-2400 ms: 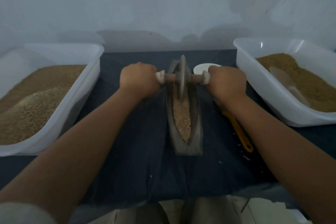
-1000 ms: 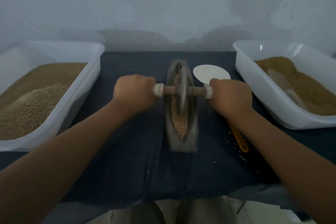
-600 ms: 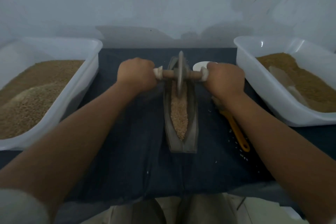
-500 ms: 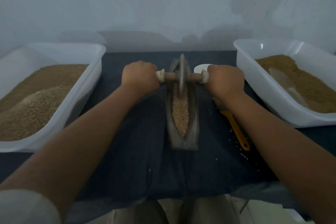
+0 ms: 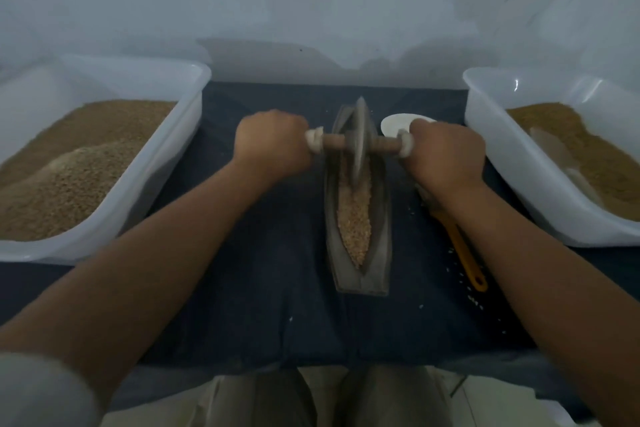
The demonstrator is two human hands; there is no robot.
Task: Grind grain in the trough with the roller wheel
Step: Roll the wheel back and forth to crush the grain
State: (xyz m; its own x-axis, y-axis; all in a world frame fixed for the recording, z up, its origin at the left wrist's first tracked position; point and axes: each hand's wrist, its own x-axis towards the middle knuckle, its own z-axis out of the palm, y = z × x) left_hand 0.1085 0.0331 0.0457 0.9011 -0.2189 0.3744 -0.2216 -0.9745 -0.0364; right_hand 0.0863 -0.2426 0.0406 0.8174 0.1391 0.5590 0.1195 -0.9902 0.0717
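A narrow boat-shaped trough (image 5: 381, 218) lies lengthwise on the dark cloth, holding pale cracked grain (image 5: 355, 218). The roller wheel (image 5: 359, 139), a thin disc on a wooden axle, stands in the trough's far half. My left hand (image 5: 272, 146) grips the axle's left end and my right hand (image 5: 446, 152) grips its right end, both fists wrapped round white-bound handles.
A white tub of grain (image 5: 104, 156) stands at the left and another white tub (image 5: 519, 163) with browner grain and a scoop at the right. A white spoon with a yellow handle (image 5: 465, 253) lies right of the trough. Spilled grains dot the cloth (image 5: 242, 270) nearby.
The wheel rolled from mid-trough to the far end, and now sits slightly back toward me. Both hands have kept their grip on the axle.
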